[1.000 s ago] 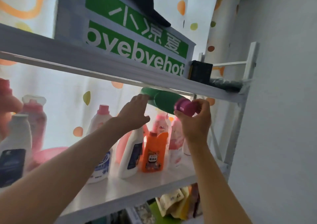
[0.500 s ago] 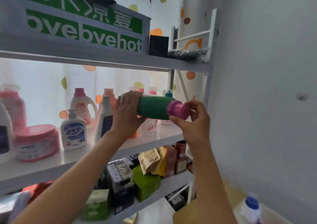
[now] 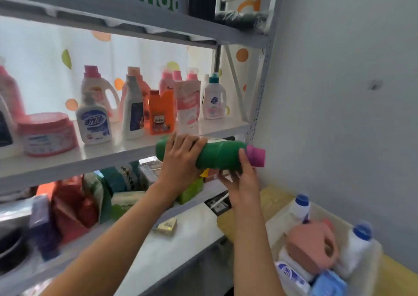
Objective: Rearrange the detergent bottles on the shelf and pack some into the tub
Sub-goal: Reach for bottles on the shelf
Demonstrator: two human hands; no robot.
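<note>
A metal shelf unit (image 3: 126, 157) fills the scene beyond both hands, its middle board lined with upright detergent bottles (image 3: 133, 107) and a pink-lidded jar (image 3: 46, 132) far off to the left hand's side. Below and to the outside of the right hand, a pale tub (image 3: 371, 270) stands against the wall, already holding white bottles with blue caps (image 3: 358, 246) and a pink jug (image 3: 313, 246) lying on its side.

Between the hands, a green bottle (image 3: 218, 156) with a magenta cap (image 3: 256, 156) lies level in front of the shelf edge, cap toward the wall. The left hand (image 3: 181, 159) is wrapped over its base end; the right hand (image 3: 243, 180) cups it from beneath near the neck, thumb up against the body.

A second ago this bottle was held high, just under the upper shelf board; it has since come down past the bottle row to the middle board's front edge, and the tub has entered view. That suggests the bottle is headed for the tub rather than back onto the shelf, with the lowering only partly done.

The lower shelves are blurred clutter of packets and boxes, hard to identify. The tub's near corner is cut off by the frame, so remaining room inside cannot be judged. The right hand's fingertips under the bottle are partly hidden.
</note>
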